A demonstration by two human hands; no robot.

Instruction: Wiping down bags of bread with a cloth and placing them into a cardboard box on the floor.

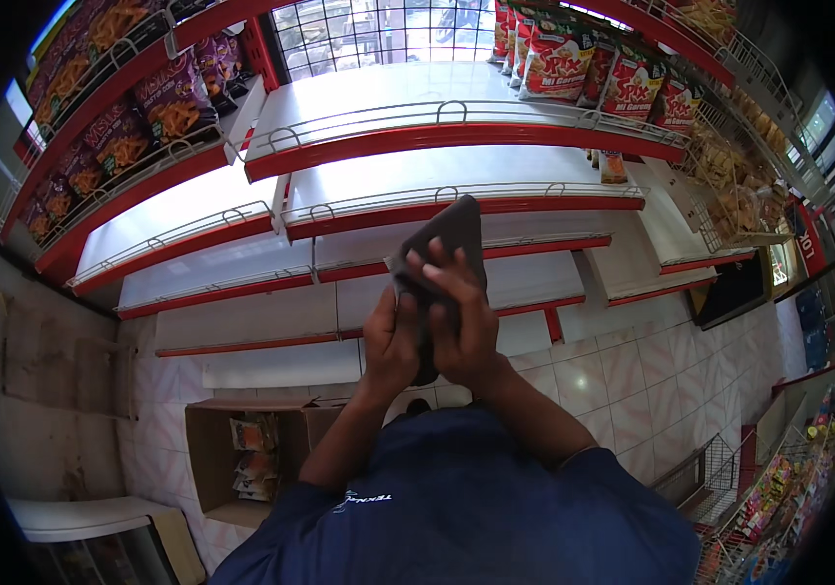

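A dark grey piece of what looks like folded cloth [455,221] is between my two hands, in front of the white shelves with red edges. My left hand [391,340] grips its left side, thumb uppermost. My right hand [465,325] holds it from the right, its fingers spread across the upper face. The lower part of the cloth is partly hidden by both hands. Behind it runs a middle shelf [388,179] with a wire rail along its front.
Red snack bags [556,62] stand at the right of the top shelf, purple corn-snack bags [172,95] on the left shelves. An opened cardboard box [212,453] with packets sits on the tiled floor [607,380]. Wire racks [724,468] of goods stand lower right, a white-topped cabinet [81,519] lower left.
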